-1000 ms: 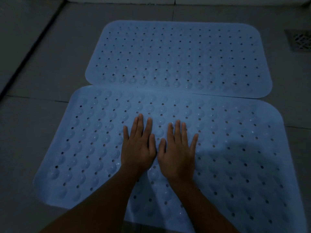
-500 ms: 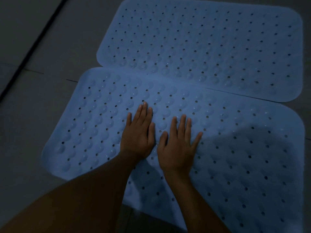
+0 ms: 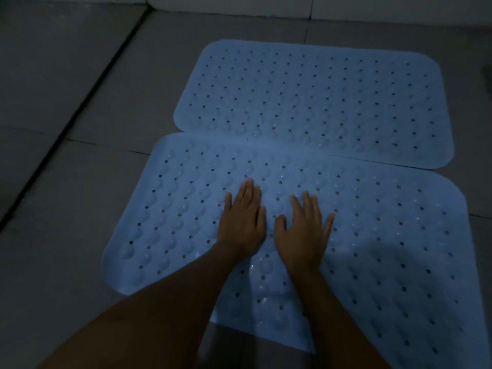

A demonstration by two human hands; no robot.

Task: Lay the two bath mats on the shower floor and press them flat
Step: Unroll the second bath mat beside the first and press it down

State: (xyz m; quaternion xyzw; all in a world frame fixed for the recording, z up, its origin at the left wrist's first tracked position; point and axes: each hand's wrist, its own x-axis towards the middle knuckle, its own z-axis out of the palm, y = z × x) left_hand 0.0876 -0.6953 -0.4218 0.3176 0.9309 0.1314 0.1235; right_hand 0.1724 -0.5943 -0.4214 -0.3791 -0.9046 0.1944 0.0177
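Note:
Two light blue bath mats with rows of holes and round bumps lie on the grey tiled shower floor. The far mat [image 3: 314,99] lies flat near the wall. The near mat [image 3: 386,235] lies in front of it, and its far edge overlaps the far mat's near edge at the left. My left hand [image 3: 243,222] rests palm down on the near mat's middle, fingers together. My right hand [image 3: 306,227] lies flat beside it, a small gap between them, fingers slightly spread. Neither hand holds anything.
Grey floor tiles [image 3: 80,182] surround the mats, with a dark grout line [image 3: 66,123] running diagonally at the left. A pale wall base [image 3: 239,6] runs along the top. A dark drain edge [image 3: 487,73] shows at the far right.
My hands have moved slightly apart on the near mat. The view has shifted, so the mats now sit further right and lower, and the wall base has come into sight.

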